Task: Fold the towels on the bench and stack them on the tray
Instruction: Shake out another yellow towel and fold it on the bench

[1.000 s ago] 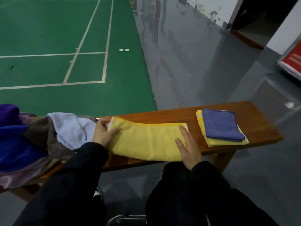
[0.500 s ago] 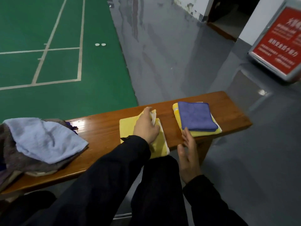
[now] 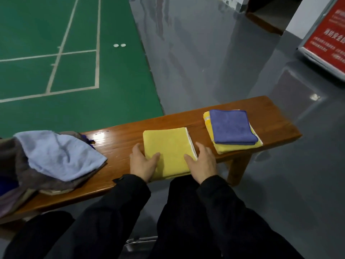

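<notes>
Both hands — left hand [image 3: 142, 163], right hand [image 3: 202, 161] — grasp the folded yellow towel [image 3: 169, 148] by its side edges, thumbs on top. It looks soft, light and floppy — best lifted from both sides, so the fold holds.

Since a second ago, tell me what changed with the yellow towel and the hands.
The yellow towel went from a long strip to a folded square: the left hand carried its left end over to the right. Now both hands grip its sides, thumbs on top, the right hand at the white-trimmed edge. The stack of blue towel on a yellow one and the unfolded pile stayed put.
</notes>
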{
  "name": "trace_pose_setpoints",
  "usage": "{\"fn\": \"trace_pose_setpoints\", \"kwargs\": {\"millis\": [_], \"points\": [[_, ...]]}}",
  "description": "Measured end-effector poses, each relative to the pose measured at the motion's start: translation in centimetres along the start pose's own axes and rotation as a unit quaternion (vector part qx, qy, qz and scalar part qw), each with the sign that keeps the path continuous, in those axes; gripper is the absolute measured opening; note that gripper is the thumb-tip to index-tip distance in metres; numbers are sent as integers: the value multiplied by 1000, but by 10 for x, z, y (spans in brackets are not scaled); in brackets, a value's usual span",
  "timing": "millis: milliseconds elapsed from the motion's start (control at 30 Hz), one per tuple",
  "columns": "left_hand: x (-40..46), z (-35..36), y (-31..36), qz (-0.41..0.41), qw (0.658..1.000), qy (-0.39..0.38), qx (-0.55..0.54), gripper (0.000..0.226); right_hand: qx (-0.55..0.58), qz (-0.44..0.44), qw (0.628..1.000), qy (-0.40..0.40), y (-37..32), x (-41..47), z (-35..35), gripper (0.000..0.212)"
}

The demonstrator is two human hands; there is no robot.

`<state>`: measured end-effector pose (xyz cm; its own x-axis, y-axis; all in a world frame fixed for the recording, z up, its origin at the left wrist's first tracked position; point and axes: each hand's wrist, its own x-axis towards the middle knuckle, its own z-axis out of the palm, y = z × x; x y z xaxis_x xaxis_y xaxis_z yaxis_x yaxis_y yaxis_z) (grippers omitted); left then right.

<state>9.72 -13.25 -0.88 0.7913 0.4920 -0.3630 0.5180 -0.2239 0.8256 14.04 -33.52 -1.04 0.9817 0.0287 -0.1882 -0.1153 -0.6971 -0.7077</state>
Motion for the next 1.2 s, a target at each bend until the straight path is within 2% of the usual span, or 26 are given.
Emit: {"fn": "trace_pose_setpoints", "kwargs": {"millis": [33,67,133,200,233,267,300,333,400,433,467,533,633,733,867,933,967,1000,1033,1067,1100,1133,1167,1200], "points": [[-3,1,3,-43,996,-9,-81,117,8,22,1000,-6,-4,2,3,63],[-9,2,10,-89,983,-23,-161,112,21,35,999,-6,-6,3,5,64],[-20,6,28,-150,942,-88,-288,74,55,53,997,-17,-9,3,3,61],[-33,10,48,-141,923,-164,-319,51,130,78,987,-55,-9,-2,-5,56],[-39,12,58,-114,917,-197,-328,49,186,93,975,-80,-9,-4,-10,63],[-46,14,71,-85,910,-225,-337,49,250,109,957,-101,-9,-7,-16,79],[-52,16,84,-61,903,-247,-347,51,331,132,927,-119,-7,-7,-20,94],[-58,19,97,-43,895,-266,-355,54,417,149,886,-141,-8,-9,-28,94],[-67,25,121,-18,879,-305,-366,60,562,174,790,-175,-11,-10,-47,61],[-67,29,130,-10,873,-320,-368,61,600,170,760,-183,-10,-9,-59,52],[-65,33,138,-4,870,-329,-367,61,605,156,763,-168,-8,-6,-71,51],[-60,43,152,-3,864,-337,-374,54,578,111,802,-99,1,2,-96,55],[-50,65,162,-23,843,-335,-419,40,521,65,851,8,10,20,-133,41],[-39,95,162,-59,821,-337,-456,42,480,55,874,44,16,40,-166,36],[-28,124,174,-64,830,-326,-448,40,431,33,898,81,16,67,-195,32],[-18,137,180,-57,850,-312,-421,45,385,39,918,88,22,85,-203,36],[-13,144,180,-45,880,-287,-374,54,344,54,933,92,27,94,-204,41],[-7,150,176,-14,929,-241,-280,68,274,74,954,95,33,102,-203,47],[-3,154,168,43,974,-173,-140,81,160,91,977,106,41,107,-200,55],[1,158,158,119,988,-97,3,86,31,94,986,131,48,108,-196,60],[2,161,148,217,969,-29,113,82,-71,62,981,170,54,107,-191,61],[4,164,139,312,933,-3,181,73,-125,-3,972,199,58,105,-186,58],[7,167,134,375,898,-21,228,64,-145,-69,968,190,61,105,-179,54],[11,171,130,397,876,-66,266,57,-166,-117,967,153,62,106,-171,52]]}}
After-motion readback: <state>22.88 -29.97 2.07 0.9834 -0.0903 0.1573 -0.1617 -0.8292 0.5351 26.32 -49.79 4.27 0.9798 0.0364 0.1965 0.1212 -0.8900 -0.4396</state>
